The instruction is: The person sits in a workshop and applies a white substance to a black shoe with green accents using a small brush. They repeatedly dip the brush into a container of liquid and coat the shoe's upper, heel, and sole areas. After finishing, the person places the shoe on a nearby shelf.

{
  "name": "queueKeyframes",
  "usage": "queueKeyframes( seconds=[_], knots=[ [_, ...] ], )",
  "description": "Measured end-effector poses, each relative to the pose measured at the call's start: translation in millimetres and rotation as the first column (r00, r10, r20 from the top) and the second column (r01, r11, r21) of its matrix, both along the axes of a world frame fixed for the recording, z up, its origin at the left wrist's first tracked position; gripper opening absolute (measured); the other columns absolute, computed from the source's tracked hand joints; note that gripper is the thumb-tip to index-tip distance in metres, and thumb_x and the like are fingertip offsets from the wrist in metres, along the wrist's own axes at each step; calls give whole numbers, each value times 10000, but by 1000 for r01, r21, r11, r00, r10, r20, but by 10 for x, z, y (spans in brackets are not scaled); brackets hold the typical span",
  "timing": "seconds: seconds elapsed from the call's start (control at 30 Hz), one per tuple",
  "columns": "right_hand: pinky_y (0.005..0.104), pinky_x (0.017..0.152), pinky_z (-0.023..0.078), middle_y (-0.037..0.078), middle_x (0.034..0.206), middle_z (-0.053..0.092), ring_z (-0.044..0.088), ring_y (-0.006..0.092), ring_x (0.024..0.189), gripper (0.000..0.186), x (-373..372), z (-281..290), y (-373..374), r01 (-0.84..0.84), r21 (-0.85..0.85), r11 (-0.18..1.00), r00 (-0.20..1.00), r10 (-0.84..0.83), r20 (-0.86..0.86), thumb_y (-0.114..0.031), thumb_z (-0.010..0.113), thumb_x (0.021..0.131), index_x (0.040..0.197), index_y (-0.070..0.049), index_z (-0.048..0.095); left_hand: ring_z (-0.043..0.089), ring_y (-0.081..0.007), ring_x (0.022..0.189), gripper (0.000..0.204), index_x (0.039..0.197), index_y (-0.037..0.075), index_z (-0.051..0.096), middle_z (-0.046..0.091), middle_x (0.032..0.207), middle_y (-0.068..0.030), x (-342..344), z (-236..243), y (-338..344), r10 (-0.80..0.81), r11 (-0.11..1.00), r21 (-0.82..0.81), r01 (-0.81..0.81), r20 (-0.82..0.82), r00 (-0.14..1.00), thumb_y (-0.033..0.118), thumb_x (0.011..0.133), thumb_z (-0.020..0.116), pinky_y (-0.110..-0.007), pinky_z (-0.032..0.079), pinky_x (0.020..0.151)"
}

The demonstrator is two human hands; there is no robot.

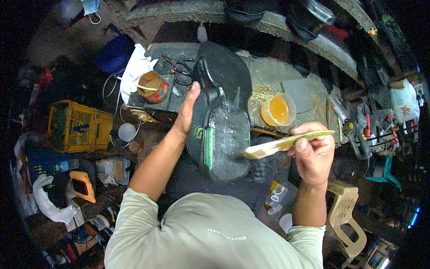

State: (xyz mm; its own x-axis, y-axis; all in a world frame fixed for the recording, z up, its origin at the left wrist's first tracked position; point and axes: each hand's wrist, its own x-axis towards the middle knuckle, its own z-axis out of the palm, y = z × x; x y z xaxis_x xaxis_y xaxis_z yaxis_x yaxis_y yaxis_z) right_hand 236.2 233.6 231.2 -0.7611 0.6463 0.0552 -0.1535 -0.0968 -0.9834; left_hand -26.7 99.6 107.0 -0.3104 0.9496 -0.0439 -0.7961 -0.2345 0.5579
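Black shoe (225, 121) — against left grip (185, 113), brush (280, 145) close

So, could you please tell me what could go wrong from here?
The cup of amber liquid stands open near the right hand, so a knock might spill it. The brush could smear beyond the shiny area on the black piece. The piece might slip if the left hand at its side loosens.

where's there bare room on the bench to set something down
The bench looks bare between the black piece and the grey sheet, just beyond the orange-liquid tub. Left of the black piece it's crowded: red can, white cloth, dark tools.
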Motion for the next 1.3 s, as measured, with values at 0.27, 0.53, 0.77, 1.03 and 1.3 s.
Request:
queueKeyframes(
  seconds=[0.27, 0.53, 0.77, 1.03, 1.3],
  knots=[
    [289, 792, 542, 111, 978, 758, 691, 162, 859, 193, -244, 122, -159, 0, 385, 923, 1000, -7, 16, -55, 764, 894, 1067, 27, 742, 681, -264, 1146, 656, 1408, -54, 505, 652, 1306, -198, 171, 181, 1, -7, 998, -57, 4, -62, 998, 497, 1086, 356, -409, 540, 1029],
    [322, 644, 470, 97, 877, 779, 693, 193, 721, 190, -104, 303, -120, 34, 758, 651, 992, 69, -104, -45, 804, 803, 986, -44, 752, 689, -312, 1132, 698, 1422, -24, 500, 654, 1298, -206, 100, 353, -99, -42, 985, -168, -40, -457, 888, 560, 1055, 394, -435, 559, 995],
    [327, 648, 414, 81, 837, 778, 633, 171, 642, 163, -100, 451, -189, 1, 864, 504, 995, 86, -51, -169, 810, 817, 922, -91, 713, 656, -128, 896, 514, 1064, -21, 671, 696, 999, -83, 79, 478, -147, 5, 951, -239, -194, -616, 787, 440, 1083, 444, -289, 529, 797],
    [339, 661, 412, 64, 800, 772, 599, 175, 627, 192, -75, 565, -309, 7, 922, 386, 1000, -3, -7, -264, 780, 873, 866, -88, 702, 539, -118, 946, 510, 1013, 37, 646, 600, 990, -25, 221, 857, -213, 9, 914, -289, -285, -687, 726, 525, 1051, 502, -292, 426, 895],
    [314, 626, 379, 3, 896, 785, 620, 130, 644, 248, -84, 568, -277, -18, 900, 436, 999, 37, 2, -116, 813, 714, 954, -121, 751, 533, -116, 934, 508, 974, 40, 653, 587, 955, -23, 263, 949, -194, 103, 911, -184, -369, -765, 636, 523, 1047, 514, -276, 411, 886]
  ],
)
